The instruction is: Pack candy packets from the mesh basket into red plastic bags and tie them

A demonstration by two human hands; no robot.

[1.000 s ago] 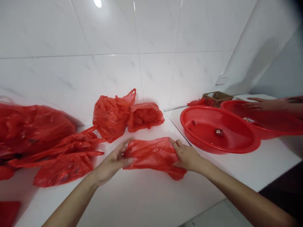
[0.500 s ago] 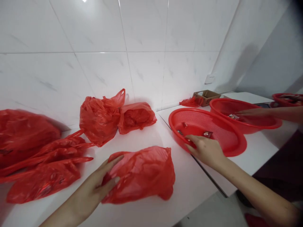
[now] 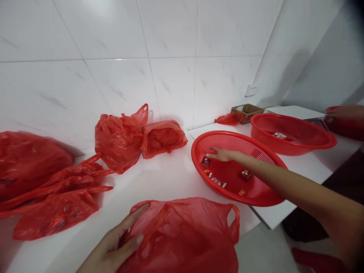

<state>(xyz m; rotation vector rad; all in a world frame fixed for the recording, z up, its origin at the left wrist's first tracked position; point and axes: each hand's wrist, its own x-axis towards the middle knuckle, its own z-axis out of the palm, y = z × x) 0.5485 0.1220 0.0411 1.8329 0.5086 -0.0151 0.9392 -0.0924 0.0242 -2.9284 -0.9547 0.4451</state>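
A red plastic bag (image 3: 182,235) lies at the table's near edge with its mouth partly spread. My left hand (image 3: 119,242) grips the bag's left side, thumb on the near face and fingers behind the film. My right hand (image 3: 223,154) reaches into a red mesh basket (image 3: 273,167), fingers apart and nothing visibly held. Below it in the basket are small wrapped packets: a white and red one (image 3: 216,181), a dark one (image 3: 206,161) by my fingertips, and another (image 3: 246,174) under my forearm.
Filled red bags stand along the wall: a knotted one (image 3: 118,144), a flatter one (image 3: 165,138) and a large one (image 3: 31,163). On the right are a second red basin (image 3: 295,148) holding a packet, a cardboard box (image 3: 247,113) and a co-worker's hand (image 3: 347,110).
My right hand has moved from the basket's near rim deeper inside, and the basket sits slightly nearer and left. The bag is lower in view. The co-worker's hand has left the second basin.
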